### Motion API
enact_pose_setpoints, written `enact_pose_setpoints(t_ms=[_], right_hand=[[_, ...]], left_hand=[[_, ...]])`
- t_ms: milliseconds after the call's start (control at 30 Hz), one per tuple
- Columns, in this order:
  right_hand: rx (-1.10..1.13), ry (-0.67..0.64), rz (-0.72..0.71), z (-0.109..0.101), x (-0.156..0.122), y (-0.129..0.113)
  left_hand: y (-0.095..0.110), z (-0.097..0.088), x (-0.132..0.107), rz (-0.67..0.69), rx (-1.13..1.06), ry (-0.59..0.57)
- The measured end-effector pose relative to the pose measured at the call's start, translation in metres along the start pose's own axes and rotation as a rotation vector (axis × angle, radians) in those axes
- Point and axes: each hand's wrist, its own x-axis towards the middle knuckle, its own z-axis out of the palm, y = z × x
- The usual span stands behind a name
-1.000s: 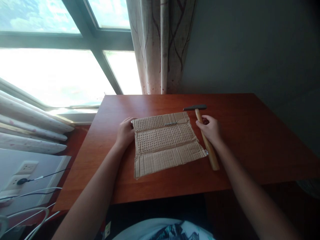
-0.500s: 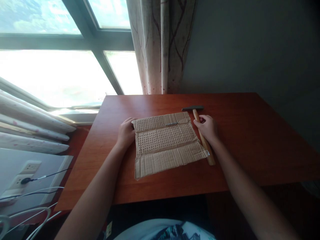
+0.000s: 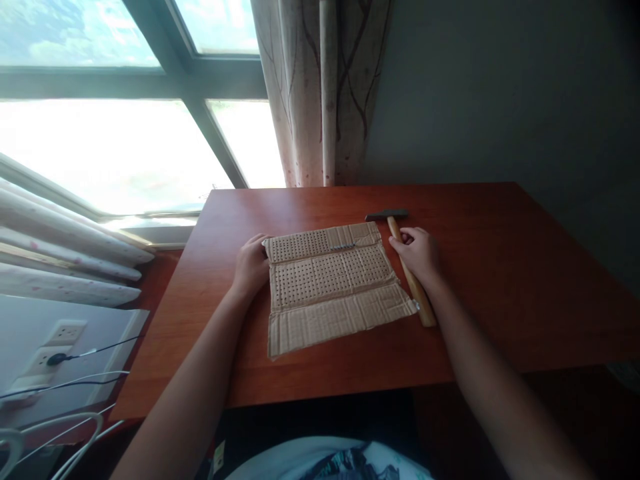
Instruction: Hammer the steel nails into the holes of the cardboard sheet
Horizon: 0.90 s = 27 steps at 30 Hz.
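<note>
A creased piece of cardboard (image 3: 333, 273), punched with rows of small holes in its upper two bands, lies on the wooden table (image 3: 505, 287). Along its upper right band sits a short row of small metal pieces (image 3: 343, 247), too small to name surely. My left hand (image 3: 251, 267) is closed at the cardboard's left edge, its fingertips hidden behind the corner. Just right of the cardboard is a hammer (image 3: 411, 280) with a dark metal head and wooden handle, head pointing away from me. My right hand (image 3: 417, 253) is closed around the upper handle, thumb on the near side.
A bright window (image 3: 100, 147) and a patterned curtain (image 3: 320, 100) stand beyond the table's left and back edges. At the lower left, a wall socket (image 3: 45, 360) has a plug in it, with several cables (image 3: 75, 427) hanging below.
The hammer and my right hand have shifted slightly to the right, widening the gap to the cardboard a little. My left hand and the cardboard stay almost the same.
</note>
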Motion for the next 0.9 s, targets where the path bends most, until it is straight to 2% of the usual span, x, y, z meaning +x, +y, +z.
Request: enact_pose_setpoints(t_ms=[433, 600, 667, 800, 900], right_hand=[[-0.041, -0.037, -0.051, -0.003, -0.008, -0.004], [-0.164, -0.007, -0.168, -0.015, -0.02, -0.016], [-0.195, -0.013, -0.245, -0.02, -0.027, -0.024], [-0.087, -0.171, -0.372, -0.03, -0.047, -0.041], [0.047, -0.323, -0.44, -0.035, -0.068, -0.052]], left_hand=[[0.009, 0.001, -0.008, -0.071, -0.025, 0.032], [0.025, 0.005, -0.034, -0.156, -0.252, 0.094], [0.036, 0.003, -0.05, -0.146, -0.207, 0.064], [0.05, -0.004, -0.076, -0.121, -0.1, -0.047], [0.048, -0.002, -0.091, -0.111, -0.104, -0.085]])
